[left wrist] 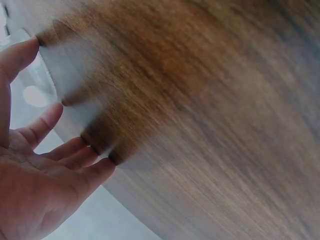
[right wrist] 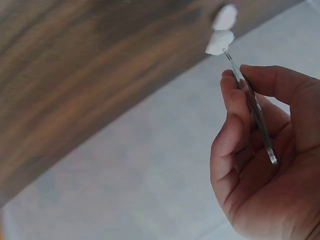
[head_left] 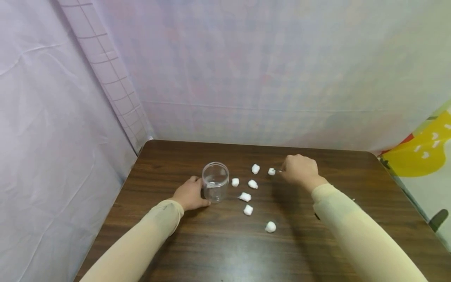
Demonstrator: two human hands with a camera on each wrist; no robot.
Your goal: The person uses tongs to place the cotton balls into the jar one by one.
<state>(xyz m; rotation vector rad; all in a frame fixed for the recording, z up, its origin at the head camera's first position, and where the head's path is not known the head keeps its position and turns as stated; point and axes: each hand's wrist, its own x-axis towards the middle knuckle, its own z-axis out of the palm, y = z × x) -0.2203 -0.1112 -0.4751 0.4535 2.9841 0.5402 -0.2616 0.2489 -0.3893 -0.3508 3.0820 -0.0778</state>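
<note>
A clear jar (head_left: pixel 215 192) stands upright on the table, left of several white cotton balls (head_left: pixel 244 197). My left hand (head_left: pixel 190 194) rests at the jar's left side, its thumb and index fingertips against the wall near the base. In the left wrist view those fingers (left wrist: pixel 47 125) look spread and fairly straight. With thumb and fingers my right hand (head_left: pixel 299 170) pinches metal tweezers (right wrist: pixel 254 107). The tweezers' tips meet one cotton ball (right wrist: pixel 220 42) at the back of the group. Another cotton ball (right wrist: pixel 225 17) shows just beyond it.
The dark wood table (head_left: pixel 169 250) reaches a pale cloth (head_left: pixel 246 125) at the back and another cloth (head_left: pixel 70 156) on the left. One cotton ball (head_left: pixel 270 227) lies apart, nearer the front. A yellow pattern (head_left: pixel 419 156) shows at the right.
</note>
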